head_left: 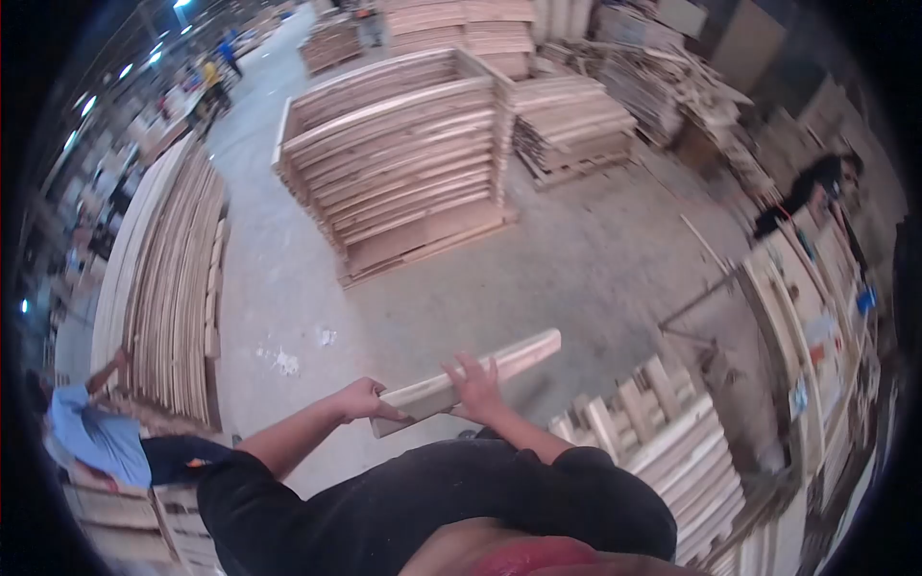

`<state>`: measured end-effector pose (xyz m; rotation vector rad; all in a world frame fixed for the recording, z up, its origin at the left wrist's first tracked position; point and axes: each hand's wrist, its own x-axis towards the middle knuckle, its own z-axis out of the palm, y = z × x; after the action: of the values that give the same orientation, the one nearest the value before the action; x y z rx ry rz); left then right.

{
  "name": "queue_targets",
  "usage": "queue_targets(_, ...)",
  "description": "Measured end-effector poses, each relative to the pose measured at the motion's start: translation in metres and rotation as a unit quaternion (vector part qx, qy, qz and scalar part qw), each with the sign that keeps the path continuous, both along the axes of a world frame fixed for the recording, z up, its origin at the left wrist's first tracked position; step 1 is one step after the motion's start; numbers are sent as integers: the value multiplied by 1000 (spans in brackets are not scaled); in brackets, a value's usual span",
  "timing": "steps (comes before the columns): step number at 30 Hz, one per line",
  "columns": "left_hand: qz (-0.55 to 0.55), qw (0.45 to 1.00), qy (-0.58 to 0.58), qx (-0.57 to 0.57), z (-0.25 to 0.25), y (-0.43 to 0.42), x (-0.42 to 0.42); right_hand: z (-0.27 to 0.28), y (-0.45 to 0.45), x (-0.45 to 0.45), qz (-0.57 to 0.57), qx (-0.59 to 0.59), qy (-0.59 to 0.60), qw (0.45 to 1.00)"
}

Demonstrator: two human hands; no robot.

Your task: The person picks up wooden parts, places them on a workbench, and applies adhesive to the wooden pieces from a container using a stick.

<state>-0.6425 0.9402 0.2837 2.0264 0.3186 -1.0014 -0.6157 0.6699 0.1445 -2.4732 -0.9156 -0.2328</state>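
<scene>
A short, thick wooden board (523,356) is held up in front of my body, tilted with its right end higher. My left hand (359,399) is closed round its left end. Farther along, near the middle of the board, my right hand (474,386) grips it from above with the fingers over the edge. The underside of the board and parts of both hands are hidden.
A large stack of wooden frames (403,158) stands ahead on the concrete floor. Long boards (158,278) are piled at left, beside a person in a blue shirt (101,432). Stacked slats (677,451) stand close at right, near a workbench (807,336) and another person (816,192).
</scene>
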Motion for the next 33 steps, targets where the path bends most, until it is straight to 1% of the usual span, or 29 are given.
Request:
queue_targets(1, -11, 1000, 10, 2, -1, 1, 22, -15, 8, 19, 12, 9, 1, 1000)
queue_targets(2, -40, 999, 11, 14, -1, 2, 43, -42, 14, 36, 18, 18, 0, 1000)
queue_targets(5, -154, 982, 18, 109, -6, -12, 113, -60, 5, 93, 26, 46, 17, 998)
queue_targets(6, -153, 979, 75, 108, 7, -24, 143, -65, -2, 116, 33, 59, 35, 997)
queue_targets(7, -53, 994, 89, 43, -3, -24, 171, -69, -11, 140, 39, 71, 53, 995)
queue_targets(8, 46, 993, 104, -26, -24, -25, 198, -90, -23, 170, 23, 82, 30, 996)
queue_targets(9, 142, 979, 112, -94, -47, -30, 224, -89, -46, 200, -2, 130, 62, 990)
queue_targets(10, 189, 977, 8, -97, -64, -39, 249, -85, -68, 239, -30, 181, 89, 979)
queue_targets(12, 263, 943, -186, -85, -109, -57, 277, -78, -106, 305, -99, 288, 156, 940)
queue_targets(13, 324, 921, -210, -42, -153, -61, 287, -74, -123, 337, -142, 340, 185, 911)
queue_targets(14, 379, 896, -231, 0, -206, -64, 289, -68, -142, 367, -213, 377, 187, 882)
queue_targets(15, 382, 913, -136, 33, -261, -63, 288, -60, -164, 392, -289, 409, 187, 845)
queue_targets(16, 378, 923, -40, 67, -300, -62, 276, -44, -190, 415, -306, 460, 206, 808)
queue_targets(17, 145, 973, -148, 105, -311, -63, 251, -29, -208, 440, -323, 512, 218, 765)
queue_targets(18, 47, 983, -134, 115, -325, -59, 245, -24, -221, 462, -323, 532, 205, 755)
queue_targets(20, 74, 993, 15, 92, -332, -59, 273, -18, -277, 499, -358, 571, 146, 724)
queue_targets(21, 86, 989, 75, 89, -335, -62, 304, -6, -301, 514, -387, 560, 118, 723)
queue_targets(22, 67, 989, 95, 90, -337, -68, 347, 9, -316, 528, -420, 550, 90, 716)
queue_targets(24, 2, 989, 111, 98, -343, -90, 450, 43, -349, 553, -480, 543, 78, 685)
queue_targets(26, -93, 986, 91, 104, -344, -122, 560, 35, -394, 578, -496, 525, -33, 691)
queue_targets(29, -238, 966, 24, 95, -336, -184, 723, 48, -447, 609, -578, 522, -67, 624)
queue_targets(31, -315, 946, -28, 71, -322, -266, 819, 65, -480, 628, -590, 528, -126, 597)
queue_targets(32, -347, 934, -66, 52, -314, -320, 865, 70, -507, 641, -591, 525, -152, 593)
queue_targets(33, -378, 919, -109, 27, -302, -373, 907, 78, -521, 648, -586, 548, -157, 576)
